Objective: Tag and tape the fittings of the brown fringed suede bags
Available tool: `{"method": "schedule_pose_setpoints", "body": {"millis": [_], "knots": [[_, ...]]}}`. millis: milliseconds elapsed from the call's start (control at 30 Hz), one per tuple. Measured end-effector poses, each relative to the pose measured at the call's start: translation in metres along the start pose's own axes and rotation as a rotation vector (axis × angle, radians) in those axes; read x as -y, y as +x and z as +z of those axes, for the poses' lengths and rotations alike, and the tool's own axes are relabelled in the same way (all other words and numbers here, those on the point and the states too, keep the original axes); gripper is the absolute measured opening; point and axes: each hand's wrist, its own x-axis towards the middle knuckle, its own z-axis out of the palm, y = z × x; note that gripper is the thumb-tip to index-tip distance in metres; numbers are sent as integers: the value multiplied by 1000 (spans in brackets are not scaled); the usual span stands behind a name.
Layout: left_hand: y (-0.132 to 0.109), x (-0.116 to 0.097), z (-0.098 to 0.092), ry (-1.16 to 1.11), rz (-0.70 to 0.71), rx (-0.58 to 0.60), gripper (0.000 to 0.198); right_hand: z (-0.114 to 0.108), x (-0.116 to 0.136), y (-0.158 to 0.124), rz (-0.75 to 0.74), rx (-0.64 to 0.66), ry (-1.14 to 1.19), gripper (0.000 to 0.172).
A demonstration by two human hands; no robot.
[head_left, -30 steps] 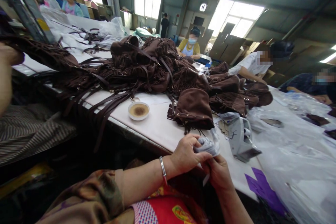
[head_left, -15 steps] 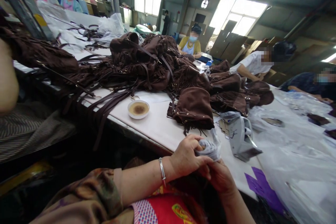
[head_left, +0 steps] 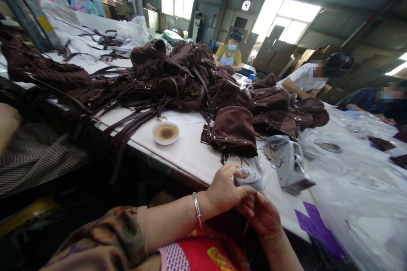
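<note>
A wound bundle wrapped in clear plastic [head_left: 251, 178] is in my left hand [head_left: 225, 188], the fingers curled over its side just above the table's front edge. Close against it, my right hand [head_left: 265, 216] is closed in a pinch by the left thumb. What lies between those fingertips is too small to make out; a thin brown strand shows just below them. Beyond the hands a dark brown drawstring bag [head_left: 233, 129] lies on the white table [head_left: 187, 156], with dark cords trailing from it.
A pile of brown fringed bags [head_left: 178, 72] with straps covers the table's middle. A white bowl [head_left: 165, 133] holds something tan. To the right are a grey-white tape dispenser [head_left: 289, 167], purple pieces [head_left: 318, 224] and clear plastic sheets [head_left: 343, 178]. Co-workers sit around; one's arm [head_left: 8, 127] shows at left.
My right hand has turned slightly, its pinching fingertips now more visible, and a thin brown strand shows beneath. The co-worker's arm at far left has lowered. The view shifted slightly.
</note>
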Motion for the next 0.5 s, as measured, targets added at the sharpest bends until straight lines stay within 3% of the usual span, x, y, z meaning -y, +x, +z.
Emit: {"method": "schedule_pose_setpoints", "body": {"millis": [133, 333, 500], "knots": [[1, 3, 1, -13, -38, 4, 34, -4, -5, 0, -22, 22, -5, 32], [9, 3, -5, 15, -22, 175, 29, -9, -7, -2, -7, 39, 51, 28], [10, 3, -10, 49, -99, 209, 25, -10, 0, -13, 8, 12, -131, 28]]}}
